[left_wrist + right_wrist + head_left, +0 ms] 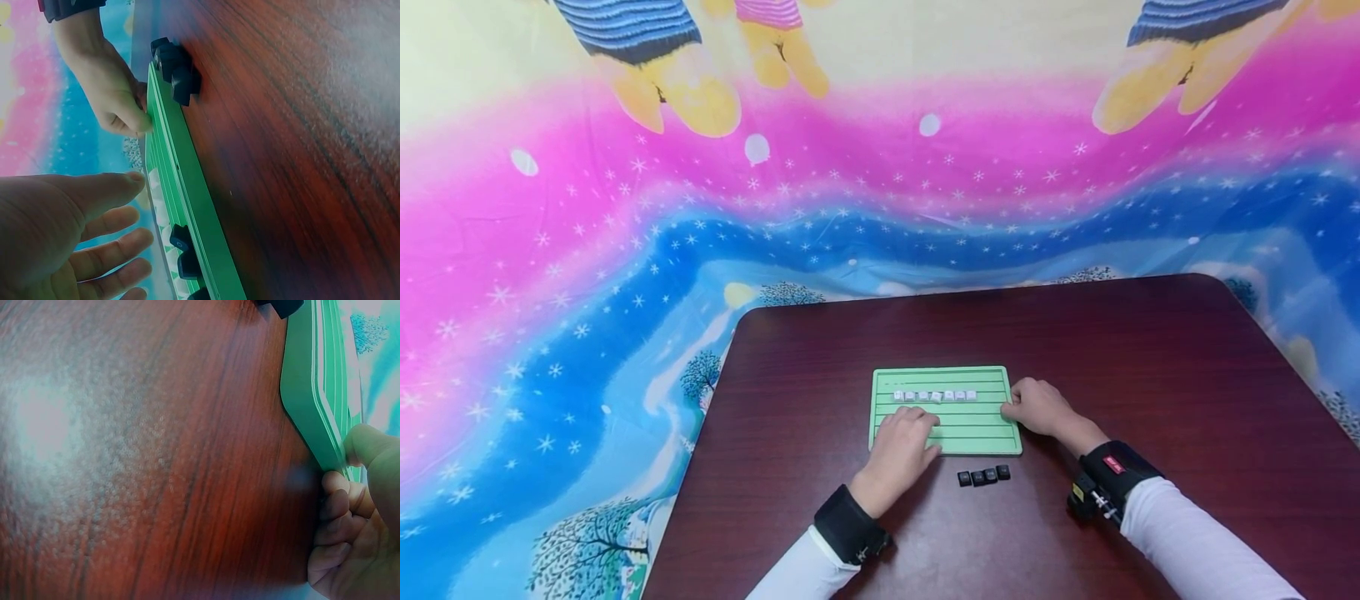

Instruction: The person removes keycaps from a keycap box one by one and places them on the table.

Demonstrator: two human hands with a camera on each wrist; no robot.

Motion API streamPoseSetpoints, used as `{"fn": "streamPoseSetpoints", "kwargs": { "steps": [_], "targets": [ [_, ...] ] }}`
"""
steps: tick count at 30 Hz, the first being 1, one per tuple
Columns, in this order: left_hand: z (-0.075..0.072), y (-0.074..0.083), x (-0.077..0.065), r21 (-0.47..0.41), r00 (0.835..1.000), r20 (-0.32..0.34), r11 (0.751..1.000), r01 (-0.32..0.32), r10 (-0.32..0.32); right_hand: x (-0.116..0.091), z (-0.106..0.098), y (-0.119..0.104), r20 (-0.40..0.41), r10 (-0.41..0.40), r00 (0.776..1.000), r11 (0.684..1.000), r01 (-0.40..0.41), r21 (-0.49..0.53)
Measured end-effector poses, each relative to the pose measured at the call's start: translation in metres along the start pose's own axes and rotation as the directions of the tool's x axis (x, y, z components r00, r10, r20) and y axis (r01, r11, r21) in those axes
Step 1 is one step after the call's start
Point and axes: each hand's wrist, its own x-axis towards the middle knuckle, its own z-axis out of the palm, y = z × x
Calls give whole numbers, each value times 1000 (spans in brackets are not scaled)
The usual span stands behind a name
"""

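On dark table (1112, 333), green board (977, 432). At its right edge, right hand (1041, 407), pinching it with thumb and fingers; above its left part, left hand (901, 446), fingers apart. On its far half, white keycaps (936, 397); nearside, just off it, four black keycaps (978, 477).

The board (977, 427) is green, the keycaps (936, 397) white or black, the grained table (1090, 342) reddish brown.

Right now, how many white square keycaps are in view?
7 white keycaps, in one row across the far half of the ridged green board; the left hand may hide more.
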Motion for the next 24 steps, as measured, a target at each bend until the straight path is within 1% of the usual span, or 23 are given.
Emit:
{"fn": "streamPoseSetpoints", "kwargs": {
  "steps": [9,20,24],
  "targets": [
    [2,-7,1,-8,1000,-2,1000,20,-20,0,0,1,4,-3,1000,1000,3,-4],
    [6,-12,2,-7,999,-31,999,34,-34,1,0,0,14,7,1000,1000,-7,-7],
    [8,-14,4,1,999,-24,999,44,-44,1,0,1,18,8,1000,1000,-7,-6]
  ]
}}
